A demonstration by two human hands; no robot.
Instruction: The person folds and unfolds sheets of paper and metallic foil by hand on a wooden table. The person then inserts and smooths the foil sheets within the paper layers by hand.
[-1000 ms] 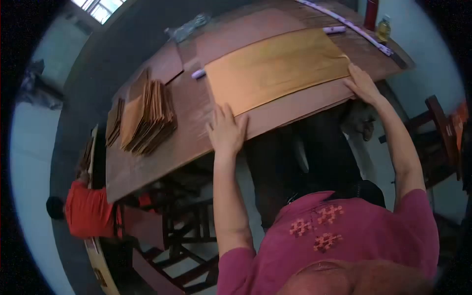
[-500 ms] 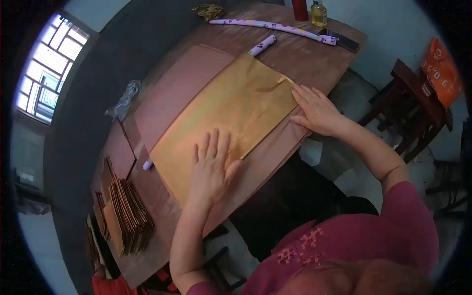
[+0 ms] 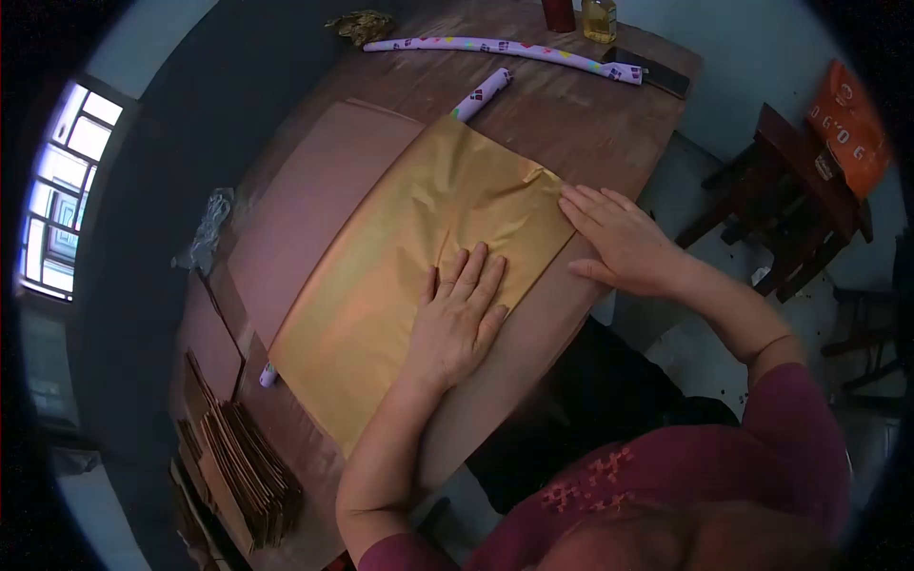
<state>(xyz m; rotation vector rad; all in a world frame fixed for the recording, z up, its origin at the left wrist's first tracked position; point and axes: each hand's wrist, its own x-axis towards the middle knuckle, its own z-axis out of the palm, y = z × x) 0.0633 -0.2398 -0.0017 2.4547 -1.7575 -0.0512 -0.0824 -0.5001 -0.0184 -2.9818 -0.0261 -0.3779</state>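
Observation:
A gold sheet (image 3: 371,295) lies over a brownish-pink board (image 3: 533,352), creased in several places. My left hand (image 3: 452,319) rests flat on its middle, fingers spread, with wrinkles fanning out from the fingertips. At the sheet's right corner, my right hand (image 3: 619,233) lies with fingers stretched, the fingertips touching the edge and the thumb over the board. Both hands are open. Along the sheet's far edge runs a lilac patterned tube (image 3: 483,93), mostly hidden; only its ends stick out. Beyond it is another brownish-pink board (image 3: 305,200).
A long lilac patterned strip (image 3: 505,46) curves across the table's far side, near a dark flat object (image 3: 657,76) and a bottle of yellow liquid (image 3: 599,21). Folded brown pieces (image 3: 248,471) stand bunched at left by clear plastic (image 3: 208,228). An orange bag (image 3: 847,128) hangs on a chair.
My left hand has slid across the gold sheet toward the right, and the sheet is more wrinkled around it. My right hand stays at the corner. The view has shifted slightly.

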